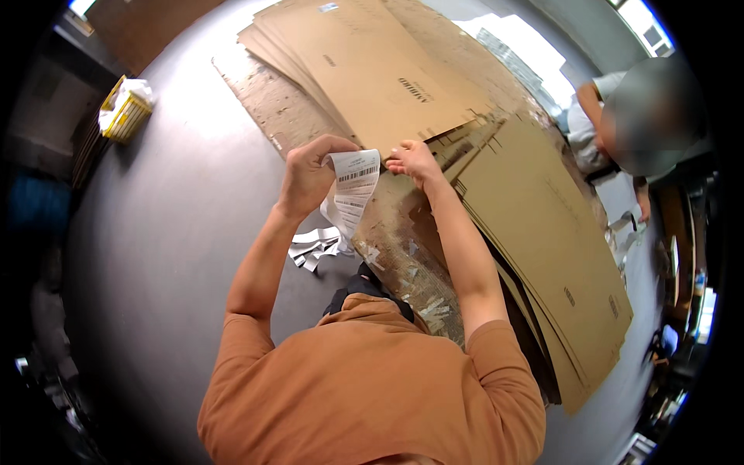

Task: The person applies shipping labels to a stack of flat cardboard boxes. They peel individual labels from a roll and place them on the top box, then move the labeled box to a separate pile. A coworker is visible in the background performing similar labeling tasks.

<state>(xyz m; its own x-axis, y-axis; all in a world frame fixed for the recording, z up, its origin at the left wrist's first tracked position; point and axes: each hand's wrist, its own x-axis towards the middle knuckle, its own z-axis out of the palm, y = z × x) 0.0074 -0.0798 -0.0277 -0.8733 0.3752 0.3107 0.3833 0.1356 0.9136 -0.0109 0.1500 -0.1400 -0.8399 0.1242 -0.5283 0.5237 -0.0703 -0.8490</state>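
Observation:
A strip of white printed labels (358,172) with barcodes is pinched in my left hand (308,172), its upper end curving over toward the right. The strip hangs below that hand and runs down to a loose, folded heap of white paper strip (316,246) near my feet. Just right of the strip's edge is my right hand (416,161), its fingers loosely bent and apart, with nothing visible in them. Those fingertips are close to the near corner of a flat brown cardboard stack (372,70); whether they touch it I cannot tell.
A second stack of flat cardboard (542,240) lies at the right. Both stacks rest on a worn board (263,101) with scraps of paper stuck to it. A yellow basket (126,116) with white contents stands far left. Another person (612,93) is at the far right.

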